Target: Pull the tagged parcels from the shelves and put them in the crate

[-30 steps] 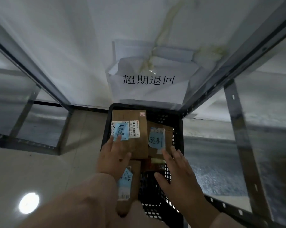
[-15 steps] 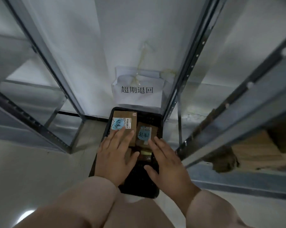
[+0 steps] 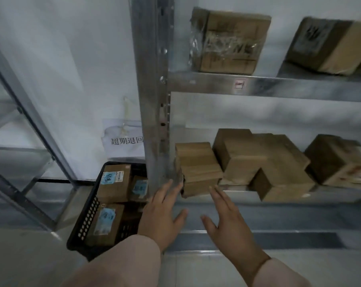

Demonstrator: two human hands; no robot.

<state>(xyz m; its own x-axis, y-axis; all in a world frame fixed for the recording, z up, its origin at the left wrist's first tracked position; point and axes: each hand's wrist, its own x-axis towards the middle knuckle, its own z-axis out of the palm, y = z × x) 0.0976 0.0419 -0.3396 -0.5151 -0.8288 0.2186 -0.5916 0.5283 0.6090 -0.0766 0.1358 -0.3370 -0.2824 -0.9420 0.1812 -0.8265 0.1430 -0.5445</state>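
head view: low in the middle of the frame, the left hand and right hand are both spread flat, fingers straight, holding nothing. pale sleeves run off the bottom edge. the left fingertips lie in front of the foot of the dull metal post; whether they touch it is hard to tell. at lower left sits the black plastic crate, its wall pierced with rows of round holes, its right side hidden by the post and the left hand. inside lie three flat brown cardboard parcels, each with a blue tag; the writing is too blurred to read. right of the post, plain cardboard boxes crowd the lower shelf. two more stand on the upper shelf, one wrapped in wrinkled clear tape, the far right one cut by the frame edge. a crumpled white paper sign is half hidden behind the post.
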